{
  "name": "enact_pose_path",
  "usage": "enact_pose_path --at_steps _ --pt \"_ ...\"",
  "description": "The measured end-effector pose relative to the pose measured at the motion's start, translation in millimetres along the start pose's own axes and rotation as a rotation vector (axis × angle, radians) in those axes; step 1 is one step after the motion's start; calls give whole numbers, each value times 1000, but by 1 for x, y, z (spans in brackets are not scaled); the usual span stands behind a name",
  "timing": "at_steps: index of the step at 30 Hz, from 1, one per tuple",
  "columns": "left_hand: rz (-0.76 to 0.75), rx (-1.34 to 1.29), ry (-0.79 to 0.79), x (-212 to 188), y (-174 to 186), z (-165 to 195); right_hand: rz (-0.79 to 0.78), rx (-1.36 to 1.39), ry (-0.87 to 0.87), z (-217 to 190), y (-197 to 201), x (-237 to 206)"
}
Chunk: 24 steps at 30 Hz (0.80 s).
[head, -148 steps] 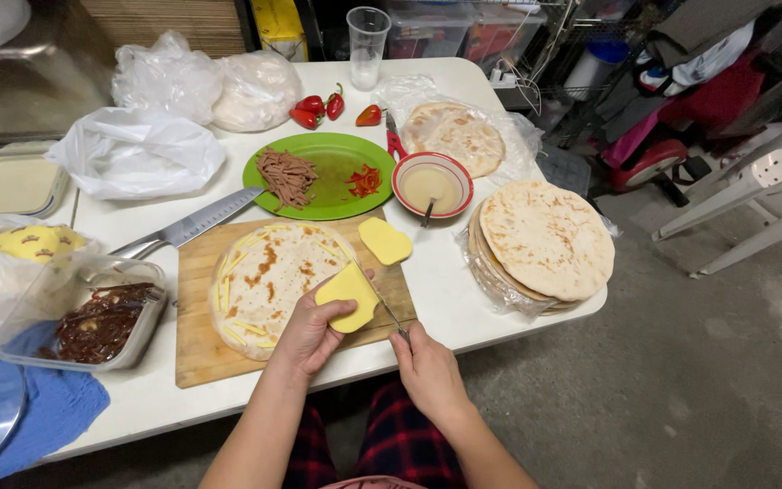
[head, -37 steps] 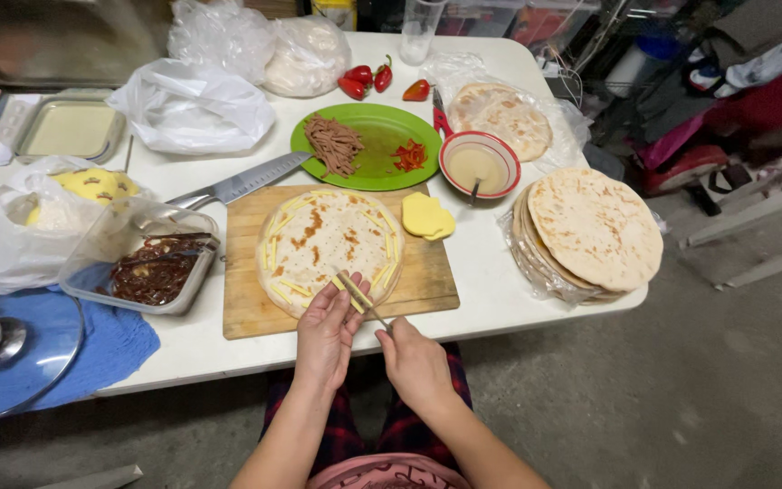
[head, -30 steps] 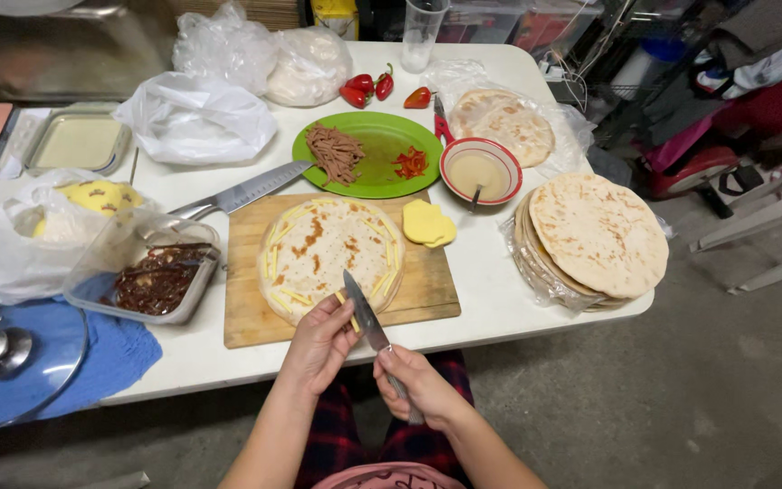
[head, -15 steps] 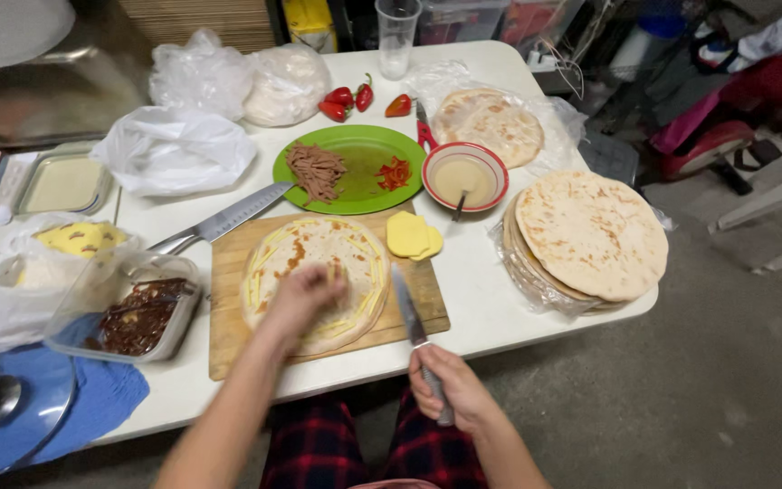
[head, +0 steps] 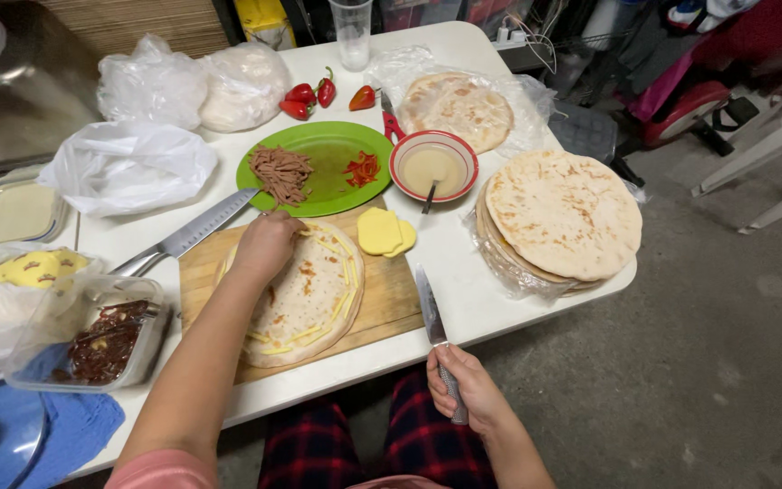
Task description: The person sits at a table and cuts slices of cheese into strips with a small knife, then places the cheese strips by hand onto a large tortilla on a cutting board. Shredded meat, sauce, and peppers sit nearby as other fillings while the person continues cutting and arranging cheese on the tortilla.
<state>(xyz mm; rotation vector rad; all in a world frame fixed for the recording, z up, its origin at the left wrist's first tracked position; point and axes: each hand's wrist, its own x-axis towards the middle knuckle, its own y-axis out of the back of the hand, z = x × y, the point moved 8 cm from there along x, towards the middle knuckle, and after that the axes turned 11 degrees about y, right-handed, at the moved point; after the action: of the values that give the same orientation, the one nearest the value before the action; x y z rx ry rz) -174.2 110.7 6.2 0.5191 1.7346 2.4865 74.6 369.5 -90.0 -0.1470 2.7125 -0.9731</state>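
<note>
A flatbread (head: 311, 294) with yellow cheese strips lies on a wooden cutting board (head: 391, 294). My left hand (head: 264, 246) rests on the flatbread's far edge, fingers curled down near the green plate (head: 323, 154). My right hand (head: 468, 388) is below the table's front edge, shut on the handle of a small knife (head: 429, 305) whose blade points up over the table. Yellow cheese slices (head: 385, 233) sit at the board's far right corner.
A large knife (head: 194, 233) lies left of the board. The green plate holds meat strips and red pepper. A bowl of sauce (head: 433, 164), a stack of flatbreads (head: 561, 215), red peppers (head: 311, 93), plastic bags (head: 128, 163) and a tray of dark filling (head: 101, 340) surround the board.
My left hand moved from the flatbread's near edge to its far edge. My right hand drew the small knife back to the table's front edge. The camera view shifted.
</note>
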Motion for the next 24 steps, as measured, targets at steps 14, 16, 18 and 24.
enact_pose_path --at_steps 14,16,18,24 --pt "-44 -1119 757 -74 17 -51 0 -85 -16 12 -14 0" --pt "-64 -1574 704 -92 9 -44 0 -169 -46 24 -22 5" --pt "-124 -1815 801 -119 -11 -38 -38 -378 -40 37 -36 14" --pt "-123 -2087 700 -164 -34 -2 -102 -1180 347 33 -106 32"
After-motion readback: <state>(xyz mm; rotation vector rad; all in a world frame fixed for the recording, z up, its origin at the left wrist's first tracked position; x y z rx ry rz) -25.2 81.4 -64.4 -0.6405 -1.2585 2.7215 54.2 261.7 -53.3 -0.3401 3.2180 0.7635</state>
